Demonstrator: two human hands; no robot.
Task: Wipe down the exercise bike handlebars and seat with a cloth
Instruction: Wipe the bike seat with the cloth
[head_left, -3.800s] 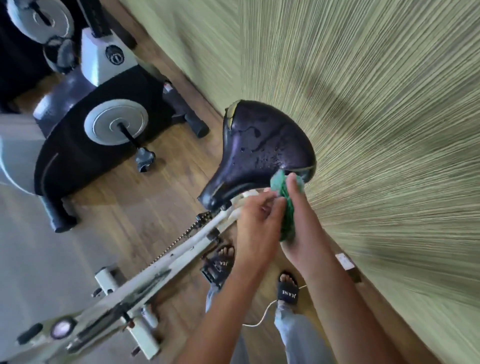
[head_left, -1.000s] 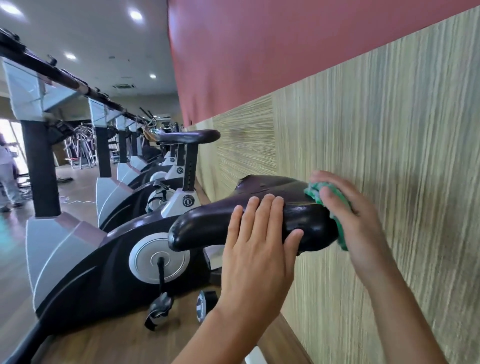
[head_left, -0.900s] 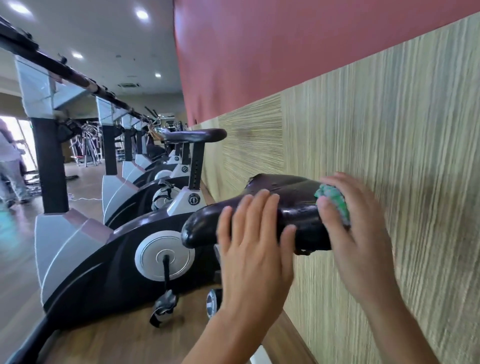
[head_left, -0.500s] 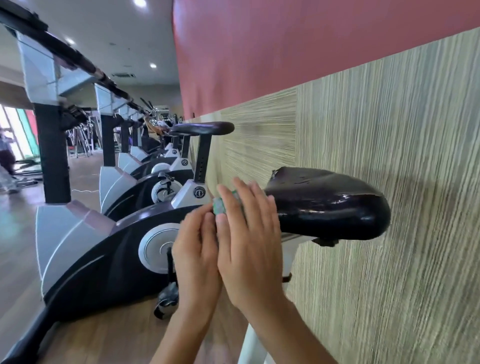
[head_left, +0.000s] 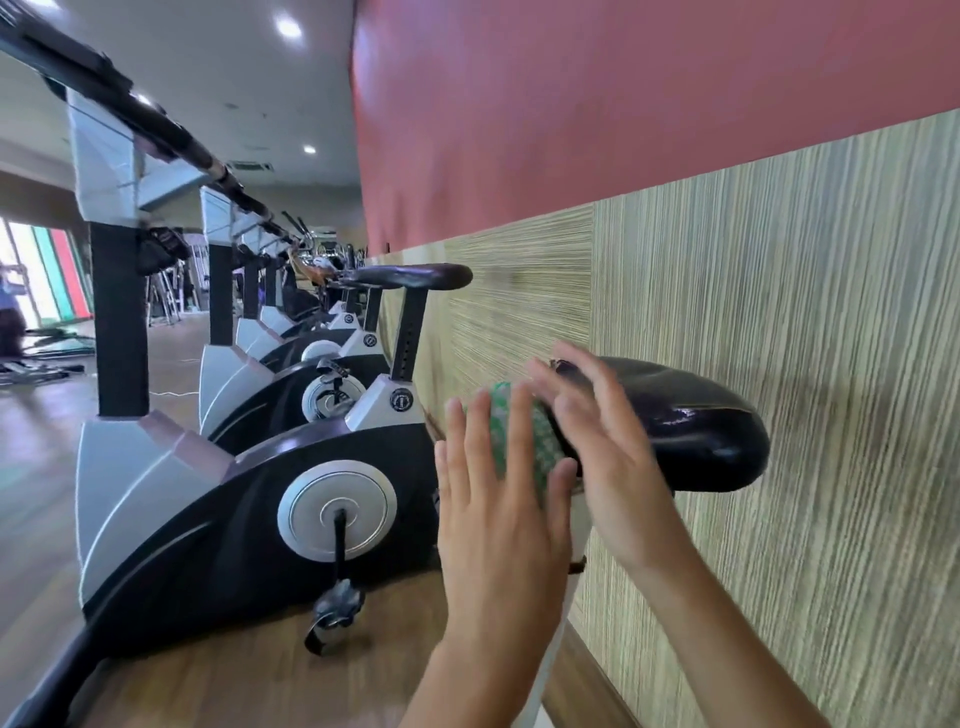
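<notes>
The 2 hands, left (head_left: 498, 499) and right (head_left: 597, 447), fingers straight, are sandwiching the cloth (head_left: 524, 436) around the seat (head_left: 691, 421) nose, likely wiping both sides.

Two hands (head_left: 501, 514) (head_left: 608, 457), one green cloth (head_left: 540, 441), two plainly visible black seats (head_left: 696, 431) (head_left: 415, 274).

We are seeing bright recessed ceiling lights (head_left: 289, 26) and window daylight (head_left: 31, 270) blowing out at far left; wide-angle bending at the edges, motion blur smearing the right hand (head_left: 602, 447).
</notes>
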